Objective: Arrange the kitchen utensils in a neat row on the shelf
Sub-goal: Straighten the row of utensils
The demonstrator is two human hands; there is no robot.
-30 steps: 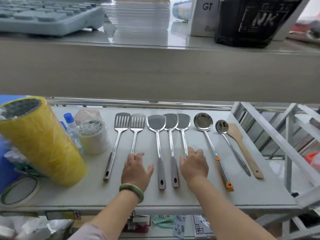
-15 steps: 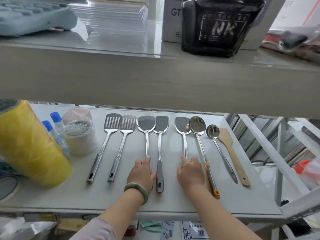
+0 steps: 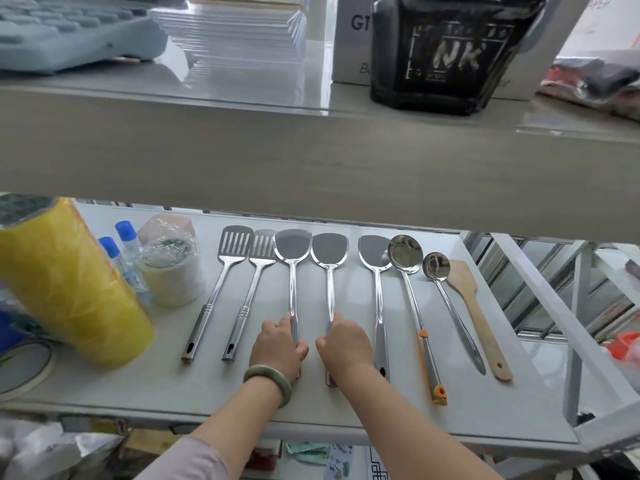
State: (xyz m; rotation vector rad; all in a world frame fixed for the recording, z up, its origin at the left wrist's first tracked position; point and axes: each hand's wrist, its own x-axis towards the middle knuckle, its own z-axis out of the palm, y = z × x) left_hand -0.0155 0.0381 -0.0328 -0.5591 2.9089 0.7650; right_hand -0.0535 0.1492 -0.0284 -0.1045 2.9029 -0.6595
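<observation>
Several utensils lie side by side on the white shelf (image 3: 485, 417), handles toward me. From the left: two slotted turners (image 3: 216, 289) (image 3: 250, 289), three solid steel turners (image 3: 293, 271) (image 3: 329, 271) (image 3: 376, 282), a ladle with an orange-tipped handle (image 3: 414, 306), a smaller ladle (image 3: 450, 306) and a wooden spatula (image 3: 474, 306). My left hand (image 3: 277, 348), with a green bangle at the wrist, rests on the handle of the first solid turner. My right hand (image 3: 344, 344) is curled on the handle of the second solid turner. Both handle ends are hidden under my hands.
A large yellow film roll (image 3: 65, 282), two blue-capped bottles (image 3: 124, 251), a wrapped tape roll (image 3: 173, 271) and a flat tape ring (image 3: 24, 365) crowd the shelf's left end. A thick upper shelf (image 3: 311, 157) overhangs closely, carrying a keyboard (image 3: 69, 29) and a black container (image 3: 450, 53). White rack bars (image 3: 540, 306) stand at right.
My hands moved from the outer turner handles to the two middle solid turners. The turners now lie more evenly spaced, and the third solid turner sits apart to the right.
</observation>
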